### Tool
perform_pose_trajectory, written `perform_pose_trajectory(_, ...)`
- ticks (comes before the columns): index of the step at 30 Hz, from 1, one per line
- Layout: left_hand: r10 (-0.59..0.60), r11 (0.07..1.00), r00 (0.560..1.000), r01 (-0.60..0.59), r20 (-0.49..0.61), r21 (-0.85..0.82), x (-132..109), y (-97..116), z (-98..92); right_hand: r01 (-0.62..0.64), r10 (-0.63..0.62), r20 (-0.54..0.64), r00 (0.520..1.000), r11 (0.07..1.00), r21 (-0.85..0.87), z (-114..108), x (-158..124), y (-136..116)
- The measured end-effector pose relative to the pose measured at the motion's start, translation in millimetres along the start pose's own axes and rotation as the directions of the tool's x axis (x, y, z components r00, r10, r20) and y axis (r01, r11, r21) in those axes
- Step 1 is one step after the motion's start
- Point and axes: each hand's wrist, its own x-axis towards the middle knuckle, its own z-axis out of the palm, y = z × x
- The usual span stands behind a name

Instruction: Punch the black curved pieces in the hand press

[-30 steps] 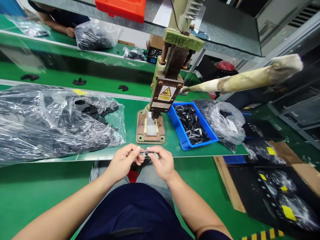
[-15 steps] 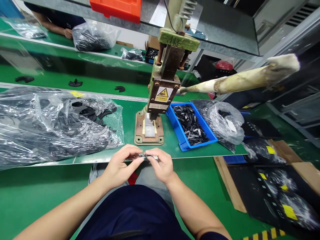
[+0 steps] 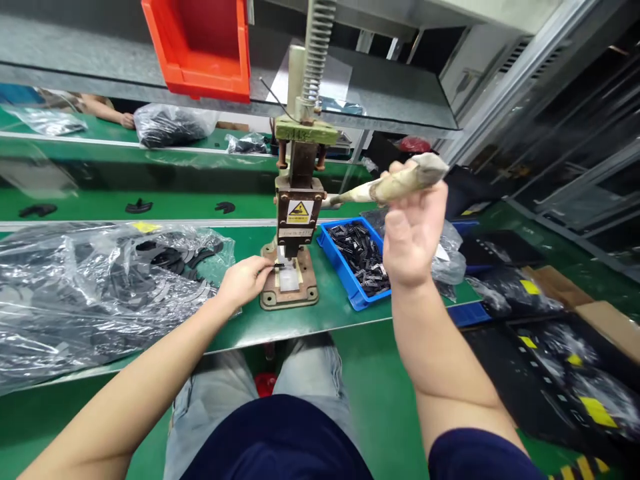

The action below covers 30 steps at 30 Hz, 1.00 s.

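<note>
My left hand [image 3: 244, 280] pinches a small black part [image 3: 278, 265] and holds it on the base of a hand press [image 3: 298, 213], just under the ram. My right hand [image 3: 414, 230] is raised and wrapped round the cloth-bound press lever [image 3: 387, 187] that sticks out to the right of the press. A blue bin [image 3: 350, 288] of small black parts stands right of the press base, below my right hand.
A large clear bag of black curved parts [image 3: 100, 280] covers the green bench at left. A smaller bag [image 3: 453, 257] lies behind the blue bin. An orange bin [image 3: 203, 47] sits on the shelf above. Another person's arm [image 3: 103, 110] shows at far left. Boxes of bagged parts [image 3: 575, 347] lie on the floor at right.
Both hands were together at the bench edge on the small part. My left hand has carried it onto the press base, and my right hand has gone up and gripped the lever.
</note>
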Motion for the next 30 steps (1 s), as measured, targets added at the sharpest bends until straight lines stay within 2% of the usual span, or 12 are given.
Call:
perform_pose_trajectory(3,0.065,0.993,0.993,-0.074,0.095,0.096,18,2,10.8,0.048,-0.055,0.113,0.992,0.997,0.065,10,34,-14)
perform_pose_trajectory(6,0.120,0.982,0.984,-0.138,0.135,0.133,24,5,15.7,0.072,-0.076,0.049,0.996,0.995,0.069,23,27,-20)
perform_pose_trajectory(8,0.149,0.974,0.978,-0.171,0.147,0.146,25,7,16.0,0.065,-0.064,-0.021,0.998,0.994,0.088,28,4,-21)
perform_pose_trajectory(11,0.166,0.974,0.974,-0.186,0.151,0.131,25,11,14.8,0.068,-0.061,-0.089,0.994,0.994,0.086,27,-47,-22)
perform_pose_trajectory(14,0.158,0.980,0.976,-0.174,0.151,0.096,26,13,13.6,0.089,-0.090,-0.045,0.995,0.996,-0.013,21,-97,-17)
perform_pose_trajectory(17,0.162,0.982,0.969,-0.177,0.185,0.067,30,4,7.8,0.079,-0.081,-0.021,0.997,0.995,-0.066,17,-127,-6)
perform_pose_trajectory(19,0.101,0.984,0.974,-0.127,0.205,0.121,35,-15,-3.1,0.089,-0.092,-0.035,0.995,0.994,-0.067,18,-134,0)
perform_pose_trajectory(22,-0.144,0.934,0.967,0.061,0.212,0.353,41,-60,-30.2,0.119,-0.124,-0.061,0.990,0.990,-0.071,20,-134,4)
perform_pose_trajectory(24,-0.330,0.841,0.912,0.167,0.244,0.514,43,-96,-49.5,0.121,-0.127,-0.080,0.989,0.990,-0.075,22,-133,4)
perform_pose_trajectory(26,-0.477,0.759,0.832,0.226,0.283,0.611,42,-128,-64.0,0.124,-0.130,-0.089,0.987,0.989,-0.077,22,-133,4)
perform_pose_trajectory(28,-0.538,0.731,0.776,0.236,0.330,0.640,38,-149,-71.7,0.127,-0.134,-0.089,0.987,0.989,-0.079,23,-134,4)
perform_pose_trajectory(30,-0.533,0.756,0.759,0.230,0.373,0.612,34,-160,-73.5,0.129,-0.136,-0.092,0.986,0.988,-0.080,23,-134,5)
